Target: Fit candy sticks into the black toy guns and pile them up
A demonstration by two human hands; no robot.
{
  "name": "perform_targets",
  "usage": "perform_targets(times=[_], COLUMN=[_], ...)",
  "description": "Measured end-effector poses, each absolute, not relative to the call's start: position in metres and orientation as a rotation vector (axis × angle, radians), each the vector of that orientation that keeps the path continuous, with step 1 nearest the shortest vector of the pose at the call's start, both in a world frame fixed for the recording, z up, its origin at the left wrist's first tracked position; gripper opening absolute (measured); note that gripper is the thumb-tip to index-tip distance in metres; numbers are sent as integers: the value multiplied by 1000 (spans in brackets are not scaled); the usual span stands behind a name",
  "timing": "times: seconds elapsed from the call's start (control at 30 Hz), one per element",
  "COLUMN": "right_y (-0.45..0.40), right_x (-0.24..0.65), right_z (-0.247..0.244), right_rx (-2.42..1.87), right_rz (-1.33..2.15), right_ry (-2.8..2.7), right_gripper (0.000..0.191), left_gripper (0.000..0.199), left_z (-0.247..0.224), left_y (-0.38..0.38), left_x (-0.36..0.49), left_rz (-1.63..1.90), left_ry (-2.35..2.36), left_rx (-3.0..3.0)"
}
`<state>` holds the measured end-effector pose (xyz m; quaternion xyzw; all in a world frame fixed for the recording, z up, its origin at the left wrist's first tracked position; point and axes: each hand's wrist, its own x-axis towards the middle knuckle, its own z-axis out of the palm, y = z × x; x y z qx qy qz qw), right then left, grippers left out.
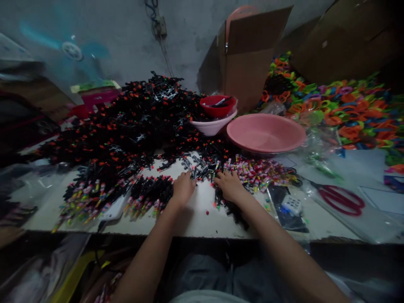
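Note:
My left hand (pixel 184 187) is closed at the near edge of loose black and silver toy guns (pixel 202 165); its fingertips touch that pile, but what they grip is hidden. A short gap to the right, my right hand (pixel 230 186) has its fingers bent down between the guns and a heap of small pink, white and yellow pieces (pixel 261 170). Whatever sits under those fingers is too small and dark to make out. Left of my left hand lies a row of black guns with colourful ends (pixel 151 193). More black pieces (pixel 235 210) lie below my right wrist.
A high mound of black and orange toy guns (pixel 135 113) fills the back left. Behind my hands stand a pink basin (pixel 267 132) and a red bowl (pixel 217 106). Red-handled scissors (pixel 342 200) lie right, before a bright plastic heap (pixel 350 109). A white device (pixel 115 208) lies left.

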<state>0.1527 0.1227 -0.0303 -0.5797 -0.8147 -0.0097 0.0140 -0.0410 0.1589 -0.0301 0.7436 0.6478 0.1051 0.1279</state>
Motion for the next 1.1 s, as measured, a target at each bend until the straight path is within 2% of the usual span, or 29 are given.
perform_targets(times=[0.13, 0.23, 0.3, 0.4, 0.5, 0.6, 0.7, 0.77, 0.87, 1.1], right_y=[120, 119, 119, 115, 99, 68, 33, 16, 0, -11], right_x=[157, 161, 164, 167, 165, 154, 137, 126, 116, 118], right_z=[-28, -29, -30, -33, -37, -39, -36, -32, -28, -24], right_rx=[-1745, -1712, -1690, -1689, -1534, -1222, -1043, -999, -1001, -1183], right_rz=[-15, -4, 7, 27, 386, 882, 1170, 1244, 1209, 801], right_ry=[-2559, -2513, -2464, -2298, -1725, -1170, -1047, -1061, -1110, -1376], right_gripper=[37, 33, 27, 18, 17, 23, 28, 28, 24, 9], left_gripper=[40, 26, 18, 17, 25, 37, 41, 39, 34, 34], left_z=[-33, -33, -33, -31, -25, -14, -4, 1, 6, 10], left_y=[174, 172, 167, 149, 120, 84, 53, 41, 32, 25], left_x=[-40, -53, -62, -72, -71, -59, -42, -32, -22, -19], left_rz=[265, 261, 320, 518, 708, 888, 971, 1018, 1083, 1096], left_ry=[1869, 1806, 1769, 1731, 1638, 1305, 1029, 1026, 1055, 1102], left_rx=[2021, 1902, 1823, 1693, 1541, 1166, 780, 764, 874, 903])
